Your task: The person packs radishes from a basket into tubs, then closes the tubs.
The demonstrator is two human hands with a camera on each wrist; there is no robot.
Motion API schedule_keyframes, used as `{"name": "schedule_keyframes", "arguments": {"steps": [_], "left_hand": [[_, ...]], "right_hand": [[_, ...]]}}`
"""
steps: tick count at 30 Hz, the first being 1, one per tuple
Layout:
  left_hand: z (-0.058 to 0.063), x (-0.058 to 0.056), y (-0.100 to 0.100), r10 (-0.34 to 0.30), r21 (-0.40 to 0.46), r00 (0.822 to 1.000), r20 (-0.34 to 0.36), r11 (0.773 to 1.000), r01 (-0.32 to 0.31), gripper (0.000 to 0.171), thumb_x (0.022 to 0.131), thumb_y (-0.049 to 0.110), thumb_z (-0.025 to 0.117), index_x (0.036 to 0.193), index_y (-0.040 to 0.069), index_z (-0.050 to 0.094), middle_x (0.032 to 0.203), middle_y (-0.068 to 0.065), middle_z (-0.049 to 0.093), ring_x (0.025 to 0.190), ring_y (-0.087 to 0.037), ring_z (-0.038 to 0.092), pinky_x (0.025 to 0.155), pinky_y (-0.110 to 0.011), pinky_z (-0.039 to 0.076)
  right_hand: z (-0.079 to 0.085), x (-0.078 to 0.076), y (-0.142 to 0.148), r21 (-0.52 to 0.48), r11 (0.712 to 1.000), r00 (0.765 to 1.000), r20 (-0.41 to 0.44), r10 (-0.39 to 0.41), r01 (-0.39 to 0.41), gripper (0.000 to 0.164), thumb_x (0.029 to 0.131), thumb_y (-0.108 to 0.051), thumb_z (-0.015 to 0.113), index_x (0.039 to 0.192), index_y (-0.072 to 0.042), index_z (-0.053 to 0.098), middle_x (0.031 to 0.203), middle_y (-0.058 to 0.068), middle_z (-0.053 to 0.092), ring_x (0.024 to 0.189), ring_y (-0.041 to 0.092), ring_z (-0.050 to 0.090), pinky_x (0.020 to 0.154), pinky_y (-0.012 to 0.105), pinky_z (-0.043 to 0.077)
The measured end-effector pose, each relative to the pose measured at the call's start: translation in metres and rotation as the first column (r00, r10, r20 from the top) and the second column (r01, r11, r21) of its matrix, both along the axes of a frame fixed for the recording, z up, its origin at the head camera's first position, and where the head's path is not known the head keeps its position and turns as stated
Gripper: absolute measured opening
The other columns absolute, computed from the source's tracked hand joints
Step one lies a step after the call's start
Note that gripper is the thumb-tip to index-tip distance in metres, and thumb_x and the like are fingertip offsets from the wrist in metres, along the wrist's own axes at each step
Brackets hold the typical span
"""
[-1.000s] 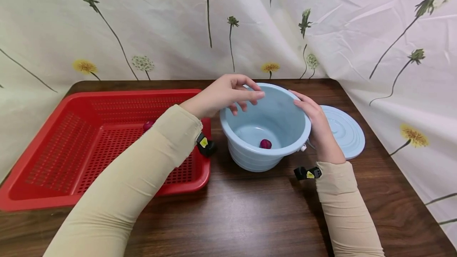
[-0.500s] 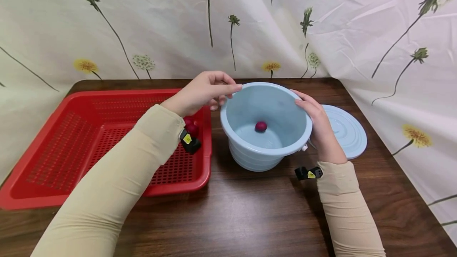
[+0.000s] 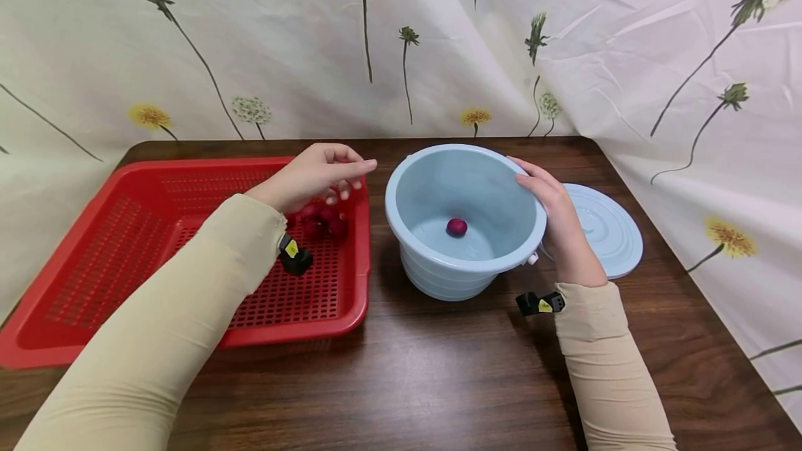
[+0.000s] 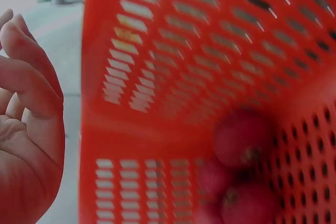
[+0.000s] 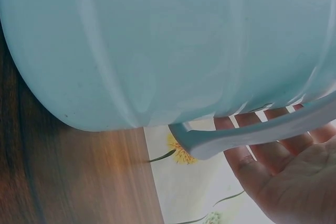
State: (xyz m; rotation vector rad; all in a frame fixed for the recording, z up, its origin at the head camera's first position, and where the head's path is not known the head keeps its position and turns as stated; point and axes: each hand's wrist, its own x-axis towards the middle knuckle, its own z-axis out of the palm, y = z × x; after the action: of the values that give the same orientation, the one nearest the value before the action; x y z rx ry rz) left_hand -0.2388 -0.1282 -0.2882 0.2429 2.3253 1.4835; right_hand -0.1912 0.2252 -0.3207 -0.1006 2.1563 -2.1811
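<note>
My left hand [image 3: 319, 172] is empty, fingers loosely bent, above the right end of a red plastic basket [image 3: 362, 284]. Below it, several round, dark red fruit-like pieces [image 3: 322, 221] lie clustered in the basket; in the left wrist view, two of the red pieces [image 4: 247, 203] show a pale stem spot. A light blue bucket [image 3: 447, 277] stands to the right with one dark red round piece [image 3: 457, 227] on its bottom. My right hand [image 3: 554, 211] grips the bucket's right rim, thumb over the edge. In the right wrist view, its fingers [image 5: 262, 156] lie behind the bucket's handle [image 5: 262, 132].
A light blue round lid [image 3: 604, 228] lies on the brown wooden table [image 3: 413, 381], right of the bucket. Behind the table hangs a white cloth [image 3: 288, 40] printed with dandelions. The basket's perforated wall [image 4: 178, 72] rises beside the left hand.
My left hand has moved left from over the bucket to above the basket. The red piece in the bucket has shifted back from the near side. The right hand has stayed on the rim.
</note>
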Motion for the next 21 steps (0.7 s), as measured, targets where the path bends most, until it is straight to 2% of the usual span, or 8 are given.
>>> {"name": "schedule_keyframes", "arguments": {"steps": [5, 10, 21], "left_hand": [[-0.008, 0.0, -0.014, -0.008, -0.062, 0.999, 0.038, 0.998, 0.011, 0.041, 0.093, 0.044, 0.067, 0.113, 0.009, 0.06, 0.088, -0.005, 0.066, 0.064, -0.014, 0.056, 0.054, -0.025, 0.046], [-0.015, 0.001, -0.024, -0.049, -0.121, 0.997, 0.053, 0.991, 0.055, 0.042, 0.094, 0.044, 0.066, 0.119, 0.011, 0.059, 0.095, -0.01, 0.07, 0.067, -0.016, 0.058, 0.056, -0.027, 0.049], [-0.026, 0.002, -0.037, -0.125, -0.13, 0.986, 0.113, 0.982, 0.14, 0.043, 0.098, 0.036, 0.062, 0.13, 0.009, 0.055, 0.1, -0.011, 0.072, 0.067, -0.014, 0.063, 0.054, -0.026, 0.051]], "right_hand": [[-0.001, 0.0, -0.001, 0.007, 1.0, 1.0, -0.004, -0.009, 0.009, 0.047, 0.103, -0.029, 0.047, 0.147, -0.013, 0.047, 0.144, 0.004, 0.049, 0.129, 0.015, 0.048, 0.096, 0.019, 0.046], [-0.001, -0.001, -0.001, 0.011, 1.0, 1.0, -0.011, -0.016, 0.016, 0.046, 0.103, -0.028, 0.046, 0.147, -0.013, 0.047, 0.144, 0.004, 0.049, 0.128, 0.015, 0.049, 0.096, 0.019, 0.047], [-0.002, -0.001, 0.0, 0.005, 1.0, 1.0, -0.01, -0.025, 0.025, 0.046, 0.102, -0.028, 0.048, 0.146, -0.013, 0.048, 0.142, 0.002, 0.052, 0.126, 0.014, 0.051, 0.095, 0.019, 0.047]]}}
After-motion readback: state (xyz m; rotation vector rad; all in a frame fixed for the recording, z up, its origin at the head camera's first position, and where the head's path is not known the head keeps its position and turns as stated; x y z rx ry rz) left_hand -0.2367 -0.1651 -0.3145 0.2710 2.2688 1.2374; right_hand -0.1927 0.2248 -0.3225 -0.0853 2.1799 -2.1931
